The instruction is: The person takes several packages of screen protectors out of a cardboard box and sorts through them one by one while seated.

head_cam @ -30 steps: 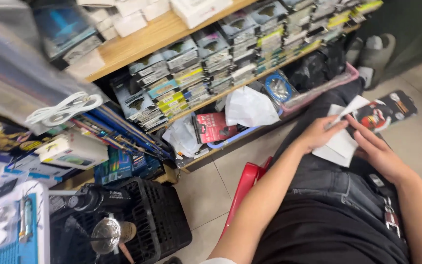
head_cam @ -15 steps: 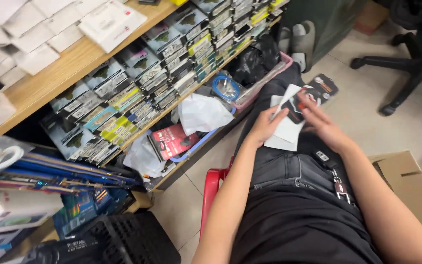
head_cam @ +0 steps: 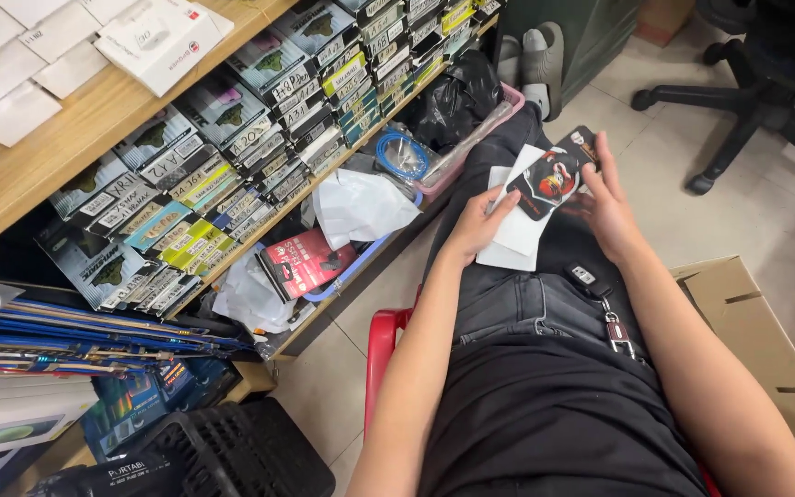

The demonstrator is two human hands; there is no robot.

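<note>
I sit on a red stool [head_cam: 381, 342] with my legs stretched out. My left hand [head_cam: 477, 225] grips the left edge of a flat black packet with a red picture [head_cam: 552, 179], which rests over white sheets of paper [head_cam: 517, 236] on my lap. My right hand [head_cam: 607, 204] holds the packet's right side, fingers spread along its edge. A car key on a clip [head_cam: 598, 294] hangs at my waistband.
Wooden shelves [head_cam: 94, 120] at left hold rows of small packaged goods and white boxes [head_cam: 160, 39]. Low trays hold a red packet [head_cam: 305, 262], white wrappers [head_cam: 361, 207], a blue cable coil [head_cam: 404, 154] and black bags. A cardboard box [head_cam: 766, 340] stands right, office chair base [head_cam: 738, 101] beyond, black crate [head_cam: 232, 451] near left.
My view has swung right and up along the shelves. Both hands have stayed on the black packet and paper, shifting it slightly on my lap.
</note>
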